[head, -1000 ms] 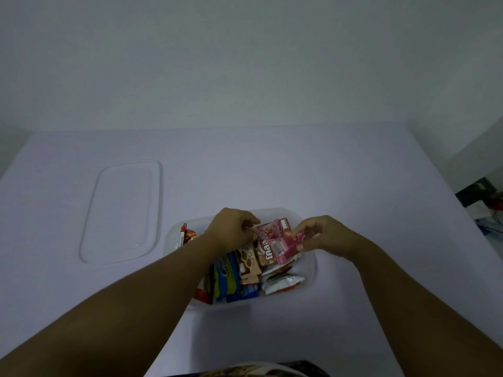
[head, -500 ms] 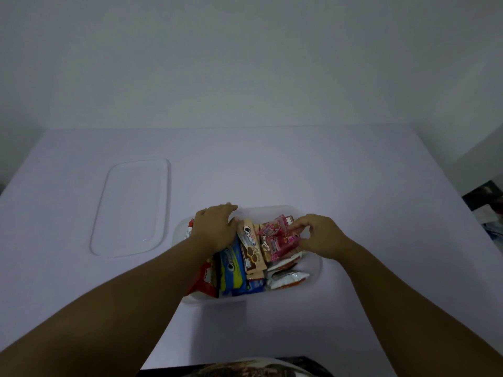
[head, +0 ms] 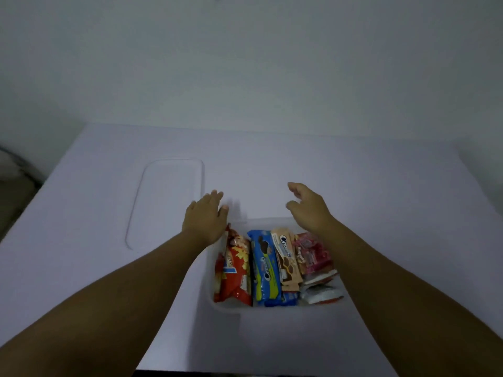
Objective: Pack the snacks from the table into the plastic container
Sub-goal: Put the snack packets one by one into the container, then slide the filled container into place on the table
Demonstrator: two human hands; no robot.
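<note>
Left hand [head: 204, 219]: fingers straight and together, palm down, holding nothing, stretched over the far left corner of the plastic container [head: 229, 307] toward the lid [head: 166, 197]; whether the fingertips touch the lid cannot be told. Right hand [head: 309, 205]: fingers loosely curved and spread, empty, raised above the container's far right corner. The clear container stands on the white table [head: 353, 186] between the two forearms, near the table's front edge. Inside it the snacks lie side by side, long axes pointing away from the viewer: from left to right, a red packet [head: 234, 270], a blue biscuit packet [head: 266, 268], a beige biscuit packet [head: 286, 258] and a pink packet [head: 311, 253]. White-and-red wrappers [head: 321, 292] lie at the near right, partly beneath the pink packet. The transparent lid lies flat on the table to the left of the container, apart from it.
</note>
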